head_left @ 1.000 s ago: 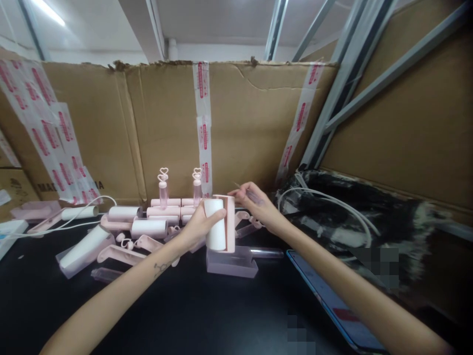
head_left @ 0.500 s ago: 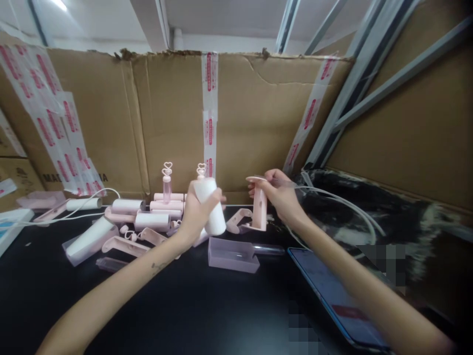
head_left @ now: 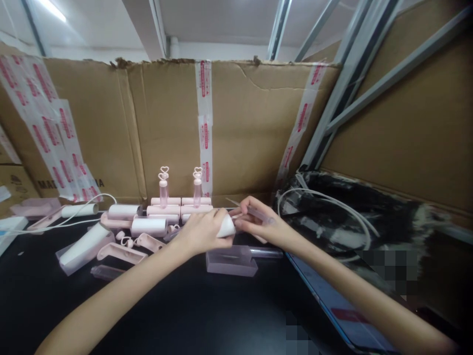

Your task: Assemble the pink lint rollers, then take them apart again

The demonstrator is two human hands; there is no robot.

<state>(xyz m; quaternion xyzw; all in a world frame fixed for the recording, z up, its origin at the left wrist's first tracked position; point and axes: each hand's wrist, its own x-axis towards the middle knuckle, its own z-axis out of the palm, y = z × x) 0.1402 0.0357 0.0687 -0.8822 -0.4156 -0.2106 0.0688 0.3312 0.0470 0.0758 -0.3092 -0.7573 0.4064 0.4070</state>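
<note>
My left hand (head_left: pixel 207 229) is wrapped round a white roll (head_left: pixel 226 226), whose end shows past the fingers. Touching or nearly touching it, my right hand (head_left: pixel 258 217) is closed on a pink holder, mostly hidden by the fingers, and a thin clear piece (head_left: pixel 261 215) lies along that hand. Just below both hands, a translucent purple tray (head_left: pixel 232 261) rests on the black table (head_left: pixel 207 315), with a clear tube (head_left: pixel 266 252) beside it. Behind my left hand, two small tubes with heart-shaped tops (head_left: pixel 163 190) stand upright by stacked pink rollers (head_left: pixel 162 209).
Several white rolls (head_left: pixel 150 227) and pink holders (head_left: pixel 120 253) lie at the left with a white cable. A phone (head_left: pixel 332 305) lies under my right forearm. Black plastic wrapping (head_left: pixel 332 212) and a coiled cable are at the right. Cardboard (head_left: pixel 170 128) stands behind.
My left hand has brought the white roll right and tilted it toward the pink holder. My right hand has moved left and lower, with the holder now tilted. The camera view has shifted slightly.
</note>
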